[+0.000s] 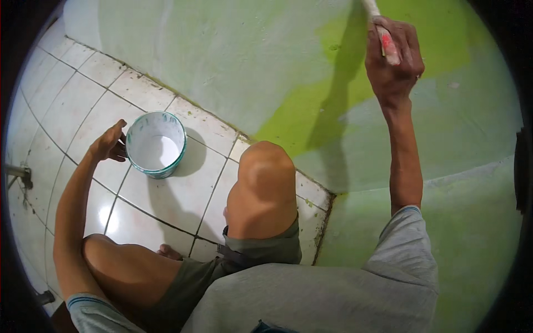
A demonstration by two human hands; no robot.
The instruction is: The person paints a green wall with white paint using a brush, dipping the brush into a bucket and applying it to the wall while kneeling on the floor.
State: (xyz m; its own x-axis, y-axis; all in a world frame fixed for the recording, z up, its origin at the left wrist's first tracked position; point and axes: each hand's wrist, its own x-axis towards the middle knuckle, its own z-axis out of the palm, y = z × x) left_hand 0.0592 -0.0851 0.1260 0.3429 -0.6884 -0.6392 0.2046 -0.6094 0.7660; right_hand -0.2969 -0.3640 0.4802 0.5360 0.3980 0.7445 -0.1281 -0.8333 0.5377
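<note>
My right hand (395, 58) is raised in front of the wall, its fingers wrapped around a paint-smeared, whitish handle (388, 45) with a red patch. The handle's far end leaves the top of the view, so the tool's head is hidden. A plastic bucket (183, 143) with a green, paint-streaked rim stands upright on the floor. White paint (160, 153) lies in its bottom. My left hand (110, 143) is at the bucket's left side, fingers apart and curved around the outer wall; whether they touch it is hard to tell.
The wall (258, 75) has bright green areas (291, 114) among paler, whitish coating. It meets another pale green wall (374, 233) at a corner. White floor tiles (166, 200) have dirty edges and paint flecks. My bent knees (266, 183) rise between bucket and corner. Metal legs (18, 171) stand at far left.
</note>
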